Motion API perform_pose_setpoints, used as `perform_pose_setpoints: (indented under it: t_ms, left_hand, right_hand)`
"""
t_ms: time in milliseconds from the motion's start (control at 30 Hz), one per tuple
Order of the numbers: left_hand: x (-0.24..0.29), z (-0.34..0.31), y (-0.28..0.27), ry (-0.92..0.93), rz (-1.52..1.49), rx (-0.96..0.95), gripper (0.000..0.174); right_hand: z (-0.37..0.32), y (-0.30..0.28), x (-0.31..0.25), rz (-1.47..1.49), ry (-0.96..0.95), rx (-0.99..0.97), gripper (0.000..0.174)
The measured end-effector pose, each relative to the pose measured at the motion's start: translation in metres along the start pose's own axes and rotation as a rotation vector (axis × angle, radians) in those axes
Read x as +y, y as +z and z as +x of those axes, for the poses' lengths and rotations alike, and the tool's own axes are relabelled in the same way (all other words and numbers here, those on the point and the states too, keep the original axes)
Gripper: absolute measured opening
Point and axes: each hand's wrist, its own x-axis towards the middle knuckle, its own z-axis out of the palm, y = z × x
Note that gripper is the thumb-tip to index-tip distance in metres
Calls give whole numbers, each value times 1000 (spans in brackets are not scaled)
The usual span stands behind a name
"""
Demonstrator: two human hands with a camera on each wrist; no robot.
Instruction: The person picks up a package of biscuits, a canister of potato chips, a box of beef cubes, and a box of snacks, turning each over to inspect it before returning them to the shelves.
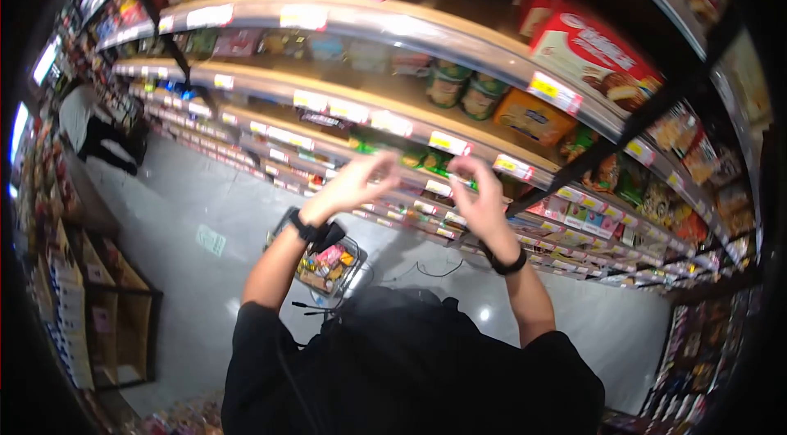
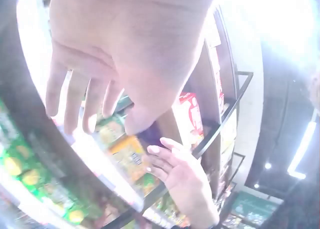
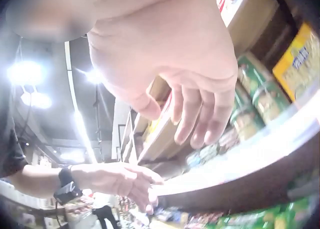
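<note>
Hands (image 1: 358,183), two; orange box (image 1: 529,117), one

Distant person (image 1: 78,119), glossy grey floor (image 1: 184,205)

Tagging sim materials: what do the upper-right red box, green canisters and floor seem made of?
Red box: likely cardboard, smooth printed finish; flat faces, straight edges.
Green canisters: plastic, metal or card, unclear; printed finish, rounded sides.
Floor: maybe concrete or tile; polished, bright reflections.

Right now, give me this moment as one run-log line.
Left hand: holding nothing | Right hand: holding nothing | Ahead: shelf with green containers beside orange box | Contact: none visible
</note>
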Motion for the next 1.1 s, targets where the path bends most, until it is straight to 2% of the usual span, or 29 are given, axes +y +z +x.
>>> perform_pose_setpoints:
  t_ms: [33,67,100,133,200,233,300,333,367,400,467,500,533,567,600,633,667,700,733,800,900,1000,1033,1100]
  left_hand:
    - [-43,-42,11,-159,-40,-129,52]
    - [-65,-90,22,-218,-30,-69,52]
    - [-73,-134,25,-457,-3,-102,53]
    - [-116,-185,43,-576,26,-94,55]
    - [-133,-265,62,-884,273,-96,56]
    - [-153,-308,77,-977,255,-94,56]
    - [-188,-392,121,-1133,214,-119,55]
    - [-189,-417,139,-1167,139,-75,54]
    - [-190,-434,156,-1191,72,-34,53]
    - [-191,-449,167,-1205,11,7,52]
    - [-197,-467,187,-1190,-19,-88,54]
    - [-199,-475,196,-1174,-35,-143,55]
    - [-204,-484,204,-1152,-45,-196,57]
    - [-220,-500,222,-1155,-179,-129,65]
    - [-224,-508,223,-1157,-184,-141,67]
    - [-233,-513,223,-1157,-181,-152,69]
    - [-247,-518,218,-1154,-172,-159,71]
    - [-259,-524,210,-1156,-235,-248,82]
    - [-266,-530,206,-1156,-237,-294,85]
    - [-275,-527,184,-1158,-235,-382,90]
    - [-298,-520,167,-1146,-360,-572,110]
    - [-331,-541,247,-1021,-93,-732,127]
    - [-335,-548,265,-984,-61,-711,133]
    - [-335,-552,272,-1052,-189,-618,137]
  right_hand:
    - [-31,21,10,42,53,-176,28]
    - [-47,37,-14,182,203,-319,27]
    - [-66,54,-14,93,222,-510,28]
    - [-95,80,5,143,209,-651,35]
    - [-141,116,26,-54,137,-970,43]
    - [-156,137,38,-106,102,-1181,49]
    - [-187,177,61,-46,338,-1386,48]
    - [-197,195,69,-38,467,-1467,48]
    - [-201,210,77,41,570,-1451,46]
    - [-204,225,83,-69,482,-1480,46]
    - [-212,253,98,-280,297,-1513,44]
    - [-230,266,122,-355,142,-1486,41]
    - [-233,281,127,-328,252,-1511,41]
    - [-232,299,130,-303,364,-1528,40]
    - [-237,312,136,-280,481,-1543,39]
    - [-244,324,142,-192,587,-1469,37]
    - [-255,341,151,-206,639,-1467,36]
    - [-264,355,158,-221,691,-1467,36]
    - [-275,365,165,-235,746,-1470,35]
    - [-283,394,160,-216,729,-1449,38]
    - [-283,452,143,-272,655,-1487,41]
    - [-300,525,158,-364,515,-1458,45]
    - [-311,553,171,-376,473,-1416,46]
    - [-325,609,190,-292,477,-1325,50]
